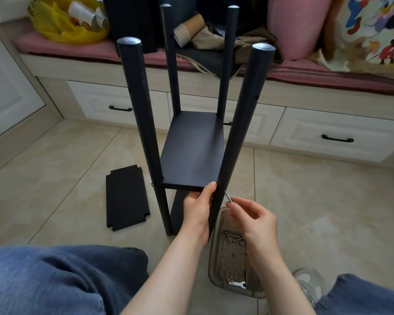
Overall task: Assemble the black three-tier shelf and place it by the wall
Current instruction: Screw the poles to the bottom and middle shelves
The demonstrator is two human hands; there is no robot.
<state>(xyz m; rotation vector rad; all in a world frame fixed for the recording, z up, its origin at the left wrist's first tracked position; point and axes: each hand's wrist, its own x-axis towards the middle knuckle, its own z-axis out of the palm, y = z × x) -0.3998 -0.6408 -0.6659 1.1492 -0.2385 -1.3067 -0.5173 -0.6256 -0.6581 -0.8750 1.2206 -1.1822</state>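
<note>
The black shelf frame stands upright on the tiled floor with several round posts [143, 123]. A black middle board [193, 153] sits between them, and a lower board shows beneath it. My left hand [197, 206] grips the front edge of the middle board beside the near right post [234, 142], thumb on top. My right hand [251, 215] pinches a long silver screw [228, 196] whose tip meets that post at board height. A third loose black board [126, 198] with notched corners lies flat on the floor to the left.
A clear plastic tray [216, 264] with several screws, nuts and a small wrench lies on the floor under my right hand. A bench with drawers [334, 135], a pink cushion, cups and bags stands behind. My jeans-clad legs frame the bottom.
</note>
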